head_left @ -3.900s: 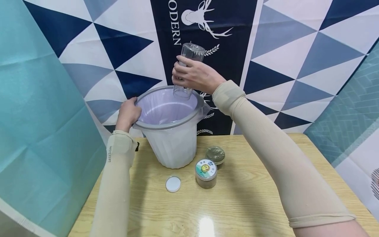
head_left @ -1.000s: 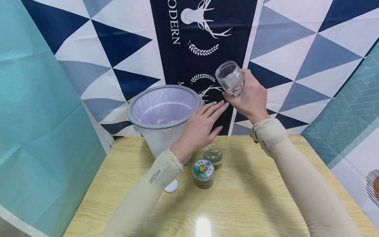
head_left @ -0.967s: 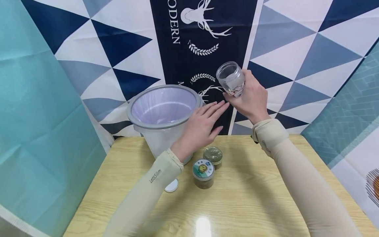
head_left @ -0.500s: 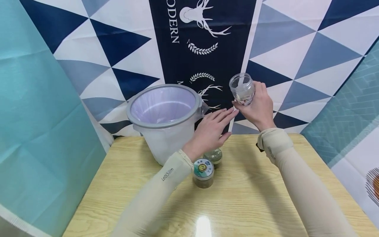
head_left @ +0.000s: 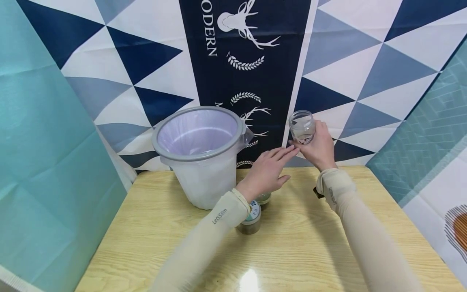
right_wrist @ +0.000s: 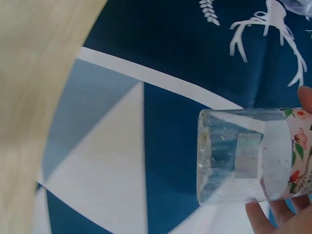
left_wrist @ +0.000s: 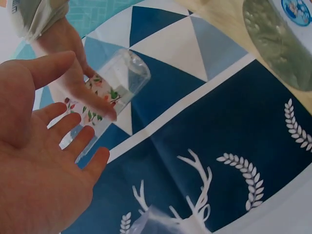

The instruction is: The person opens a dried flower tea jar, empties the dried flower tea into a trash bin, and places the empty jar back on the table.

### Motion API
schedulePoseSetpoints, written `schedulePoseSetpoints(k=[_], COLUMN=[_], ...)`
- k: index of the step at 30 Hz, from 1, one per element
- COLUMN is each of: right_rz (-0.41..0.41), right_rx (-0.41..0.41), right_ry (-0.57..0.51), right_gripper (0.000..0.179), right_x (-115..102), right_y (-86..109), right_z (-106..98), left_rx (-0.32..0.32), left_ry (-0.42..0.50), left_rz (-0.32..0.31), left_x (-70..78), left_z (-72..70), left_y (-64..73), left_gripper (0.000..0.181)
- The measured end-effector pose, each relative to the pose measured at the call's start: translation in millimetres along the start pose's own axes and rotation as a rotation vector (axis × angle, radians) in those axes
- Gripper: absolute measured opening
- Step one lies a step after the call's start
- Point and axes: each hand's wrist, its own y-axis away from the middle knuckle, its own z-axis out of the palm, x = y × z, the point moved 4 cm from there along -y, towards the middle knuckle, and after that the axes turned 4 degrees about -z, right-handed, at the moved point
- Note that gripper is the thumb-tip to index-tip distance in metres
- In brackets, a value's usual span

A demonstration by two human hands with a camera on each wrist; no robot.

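The right hand (head_left: 318, 147) has its fingers curled round a transparent cylindrical jar with a floral label (head_left: 302, 128), held above the far right part of the pale wood-grain table (head_left: 153, 235), mouth upward and slightly tilted. To its left, the left hand (head_left: 268, 172) is released, its fingers extended toward the jar; whether they touch the other hand cannot be told. Farther left stands a white ribbed bucket with a grey rim and lilac lining (head_left: 208, 182). Partly hidden by the left arm, a squat round jar with a green-and-white printed lid (head_left: 249, 225) stands nearer, beside a low greenish round container (head_left: 263, 200).
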Motion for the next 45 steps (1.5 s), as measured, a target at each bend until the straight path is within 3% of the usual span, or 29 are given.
schedulePoseSetpoints(k=[6,13,22,32,38,45], right_rz=[0.051,0.092,0.129,0.146,0.153,0.169], right_rx=[-0.024,-0.009,-0.047,-0.103,-0.150,-0.184], right_ry=[0.008,-0.007,-0.011,-0.011,-0.036,-0.051], right_gripper=[0.081,0.083,0.080,0.079,0.076,0.076], right_x=[19.4,35.5,49.3,65.0,72.6,81.2], right_y=[13.6,26.5,40.7,54.6,60.8,67.5], right_z=[12.4,21.2,35.8,48.6,57.7,68.1], left_rx=[-0.053,-0.054,-0.101,-0.205,-0.231,-0.246], left_ry=[0.022,-0.006,0.001,0.023,0.013,0.017], left_rz=[0.018,0.050,0.036,0.004,-0.003,-0.010], left_x=[3.4,9.3,10.2,8.0,8.4,9.5], left_z=[14.4,27.7,42.9,56.1,65.8,67.9], left_y=[-3.7,-6.1,-4.1,-4.6,-7.2,-6.9], left_gripper=[0.078,0.074,0.073,0.073,0.074,0.073])
